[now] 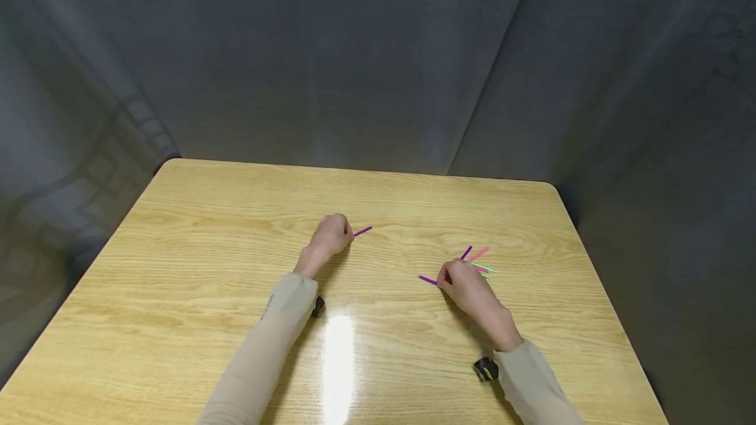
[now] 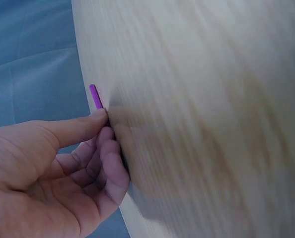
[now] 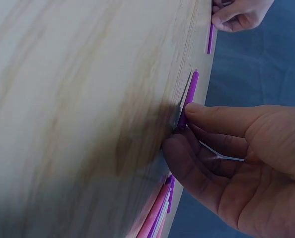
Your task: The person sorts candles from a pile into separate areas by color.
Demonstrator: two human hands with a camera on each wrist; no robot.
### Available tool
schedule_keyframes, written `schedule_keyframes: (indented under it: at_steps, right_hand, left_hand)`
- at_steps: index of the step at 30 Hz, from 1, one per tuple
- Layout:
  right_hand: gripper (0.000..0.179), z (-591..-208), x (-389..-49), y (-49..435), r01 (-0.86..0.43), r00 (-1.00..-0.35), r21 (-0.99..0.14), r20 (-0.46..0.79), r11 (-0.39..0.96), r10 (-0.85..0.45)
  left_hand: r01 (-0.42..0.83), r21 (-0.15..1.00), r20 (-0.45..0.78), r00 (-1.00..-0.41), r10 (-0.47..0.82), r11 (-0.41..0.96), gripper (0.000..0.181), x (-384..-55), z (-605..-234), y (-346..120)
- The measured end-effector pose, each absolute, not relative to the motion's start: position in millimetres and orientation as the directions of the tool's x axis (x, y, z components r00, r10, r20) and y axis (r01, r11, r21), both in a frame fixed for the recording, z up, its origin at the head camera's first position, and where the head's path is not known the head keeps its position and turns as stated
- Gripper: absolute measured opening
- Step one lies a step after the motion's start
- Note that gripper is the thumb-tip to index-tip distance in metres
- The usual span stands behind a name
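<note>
Nearest, at the bottom of the head view, two pale sleeves point(image 1: 534, 379) come in over the wood-grain tabletop point(image 1: 236, 189), a black wrist device point(image 1: 486, 369) by the right cuff. Beyond that cuff the right hand point(image 1: 472, 290) has thumb and fingertips drawn narrow, pinching one end of a thin purple stick point(image 1: 427, 279) that points leftward, close to the wood. Just past those knuckles lies a loose cluster of pink sticks point(image 1: 480, 254), green sticks point(image 1: 484, 267) and another purple stick point(image 1: 466, 252), partly hidden by the hand, so I cannot give a sure count. Farther up and to the left, the left hand point(image 1: 332, 235) also pinches, its thumb pressed over the end of a second purple stick point(image 1: 363, 231) whose free end angles away toward the right. The step in hand looks like positioning one stick per hand, though whether each is being set down or picked up I cannot tell. Either way, the next move seems to call for small fingertip control: keep each stick low and aligned, and loosen gently if it is to be left there. Behind the table's far edge hangs a dark grey curtain point(image 1: 307, 71)
</note>
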State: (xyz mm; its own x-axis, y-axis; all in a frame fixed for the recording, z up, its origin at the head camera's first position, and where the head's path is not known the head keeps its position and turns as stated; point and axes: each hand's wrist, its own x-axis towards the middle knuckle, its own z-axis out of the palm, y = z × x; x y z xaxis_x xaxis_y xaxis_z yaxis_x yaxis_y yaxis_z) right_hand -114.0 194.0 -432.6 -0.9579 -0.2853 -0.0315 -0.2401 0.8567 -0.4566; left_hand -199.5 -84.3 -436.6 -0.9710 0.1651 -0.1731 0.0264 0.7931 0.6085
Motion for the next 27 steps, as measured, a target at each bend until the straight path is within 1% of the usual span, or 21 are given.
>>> schedule_keyframes:
  at_steps: [8, 12, 14, 16, 20, 24, 27]
  right_hand:
    - [0.016, -434.3, -115.4, 184.9, -0.26, -0.953, -0.465, -0.016, 0.846, -0.302]
    - [0.017, -433.7, -115.6, 181.3, -0.259, -0.953, -0.465, -0.019, 0.846, -0.302]
    - [0.017, -434.4, -116.0, 179.7, -0.263, -0.951, -0.467, -0.024, 0.844, -0.31]
    - [0.017, -434.9, -116.5, 178.3, -0.267, -0.948, -0.472, -0.031, 0.84, -0.318]
    - [0.017, -435.7, -117.7, 175.6, -0.299, -0.934, -0.478, -0.029, 0.826, -0.355]
    - [0.017, -436.8, -118.9, 170.8, -0.324, -0.925, -0.496, -0.012, 0.806, -0.379]
    - [0.016, -437.9, -120.2, 165.3, -0.318, -0.926, -0.517, -0.012, 0.795, -0.378]
  left_hand:
    - [0.045, 0.637, -0.174, -0.964, 0.2, 0.769, 0.014, -200.9, -438.7, -71.4]
    - [0.045, 0.64, -0.175, -0.964, 0.202, 0.767, 0.024, -202.5, -439.0, -67.5]
    - [0.039, 0.644, -0.18, -0.963, 0.201, 0.764, 0.026, -202.9, -438.7, -67.1]
    - [0.037, 0.646, -0.185, -0.961, 0.204, 0.762, 0.023, -202.9, -438.2, -67.2]
    - [0.035, 0.641, -0.196, -0.959, 0.207, 0.767, 0.01, -202.6, -436.9, -67.8]
    - [0.042, 0.634, -0.204, -0.954, 0.219, 0.772, 0.007, -203.2, -436.2, -68.2]
    - [0.043, 0.632, -0.207, -0.953, 0.222, 0.774, 0.005, -204.0, -435.5, -69.1]
